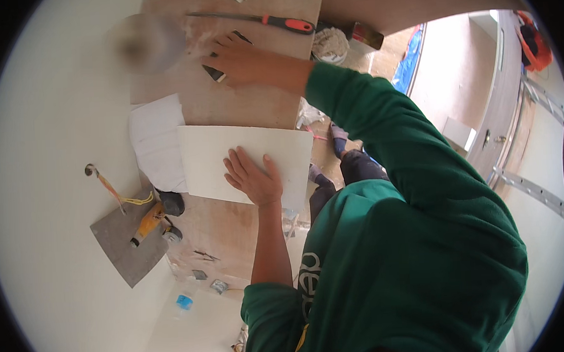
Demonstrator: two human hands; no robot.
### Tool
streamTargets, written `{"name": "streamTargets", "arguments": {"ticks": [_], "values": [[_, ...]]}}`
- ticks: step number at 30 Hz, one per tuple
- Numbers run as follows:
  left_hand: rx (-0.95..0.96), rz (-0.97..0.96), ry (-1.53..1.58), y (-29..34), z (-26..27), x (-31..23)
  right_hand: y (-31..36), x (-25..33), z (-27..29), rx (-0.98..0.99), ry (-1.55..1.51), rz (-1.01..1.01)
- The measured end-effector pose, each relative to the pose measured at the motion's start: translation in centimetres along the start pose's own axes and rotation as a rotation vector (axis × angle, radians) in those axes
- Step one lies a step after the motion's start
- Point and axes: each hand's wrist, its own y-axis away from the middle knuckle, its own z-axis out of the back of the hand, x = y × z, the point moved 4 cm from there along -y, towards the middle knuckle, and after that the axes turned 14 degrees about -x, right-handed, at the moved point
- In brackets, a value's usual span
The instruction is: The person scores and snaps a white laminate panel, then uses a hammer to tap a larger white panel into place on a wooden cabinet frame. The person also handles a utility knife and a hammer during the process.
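Note:
A white rectangular panel (204, 158) lies on a brownish work board (253, 107). My left hand (254, 177) rests flat on this panel, palm down, fingers spread. Farther up the board, my right hand (232, 56) is closed over a flat dark piece (213, 72), pressing it to the surface. Both ends of that piece stick out from under the fingers; its kind is unclear. Just beyond the right hand lies a file-like tool (283, 23) with a long thin blade and a red and black handle. A folded white sheet (159, 141) sits against the panel's left edge.
Left of the board, a grey square plate (123, 248) carries a yellow-orange tool (147, 224), beside a tape measure (171, 233) and a black object (172, 203). A container with a rag (330, 45) stands at right. A ladder (531, 191) leans at the far right.

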Motion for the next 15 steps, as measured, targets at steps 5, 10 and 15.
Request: {"name": "streamTargets", "arguments": {"ticks": [5,10,15], "values": [[0.004,-0.01,-0.002,-0.1,0.1,-0.2,0.9,-0.7,1.6,0.172,-0.05,-0.148],[-0.023,-0.043,0.015,0.0,0.3,-0.2,11.9,-0.4,9.1,-0.302,-0.576,-0.894],[-0.024,-0.038,0.015,0.0,0.2,-0.2,26.3,6.0,8.3,-0.448,-0.884,-1.442]]}}
